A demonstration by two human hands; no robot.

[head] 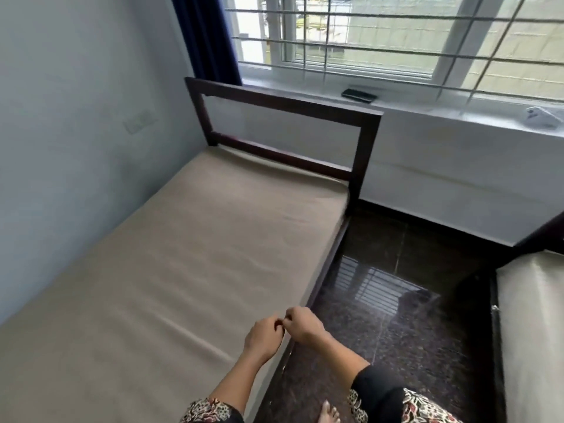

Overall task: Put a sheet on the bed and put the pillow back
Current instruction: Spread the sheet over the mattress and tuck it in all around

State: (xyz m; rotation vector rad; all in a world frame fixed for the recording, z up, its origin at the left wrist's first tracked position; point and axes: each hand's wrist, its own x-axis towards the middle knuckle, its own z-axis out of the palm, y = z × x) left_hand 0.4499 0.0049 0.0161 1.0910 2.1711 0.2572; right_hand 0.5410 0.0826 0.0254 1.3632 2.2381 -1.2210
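My left hand [264, 334] and right hand [305, 326] curl together holding nothing visible, so the sheet [183, 239] edge could slip untucked.

The sheet [183, 254] is a plain beige-tan with no pattern. The bed frame [283, 102] is dark brown, almost black. The wall [76, 87] is pale blue-grey and the curtain [204, 35] is deep navy. The window grille [387, 53] makes a grid of pale grey bars, and the sill [457, 112] is white. A small object [359, 95] on the sill looks black, though it is too small to be sure. The floor [396, 331] is glossy black-brown stone with fine pale speckles. The second bed [534, 315] is cream. The sleeves [207, 410] carry a red and cream floral print on black.
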